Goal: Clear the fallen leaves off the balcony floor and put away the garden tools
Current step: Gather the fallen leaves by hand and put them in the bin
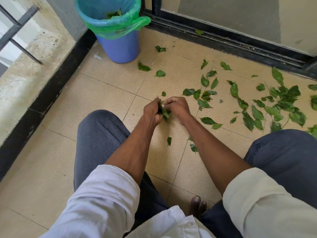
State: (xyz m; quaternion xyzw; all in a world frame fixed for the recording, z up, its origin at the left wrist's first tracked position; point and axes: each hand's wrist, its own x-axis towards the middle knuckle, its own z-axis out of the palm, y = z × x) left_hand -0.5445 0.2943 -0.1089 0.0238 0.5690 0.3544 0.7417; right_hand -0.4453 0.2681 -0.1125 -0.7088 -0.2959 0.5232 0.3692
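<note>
Nearest: bare toes (pixel 197 204) on the tiled floor (pixel 106 79), between two knees in dark trousers. Person squats; white sleeves (pixel 103 194) rolled to the elbow, both forearms reaching forward.

Hands meet low over the floor, mid-frame. Left hand (pixel 152 111) has its fingers curled round a bunch of leaves (pixel 164 112), gripping it. Right hand (pixel 177 106) sits just beside, fingers bent in against the same bunch; whether it pinches a leaf or only presses cannot be told, fingertips hidden.

Just near of the hands: three single leaves on the tile, one at (pixel 169 141), two close to the right forearm.

Right of the hands: scattered leaves (pixel 204 96), loose and apart. Further right a denser pile (pixel 281 103), overlapping, with thin stems showing, running to the frame's right edge.

Beyond the hands, toward the far left: a few lone leaves (pixel 160 73) on the way to the bin.

Far left corner: blue bin (pixel 120 48), upright, lined with a green bag (pixel 118 26) folded over the rim. Leaves lie inside it (pixel 114 14).

Far right: black sliding door track (pixel 223 40), one leaf lying in it (pixel 199 32).

Left side: concrete ledge (pixel 34 57) with black skirting, a dark railing (pixel 15 30) above it.
</note>
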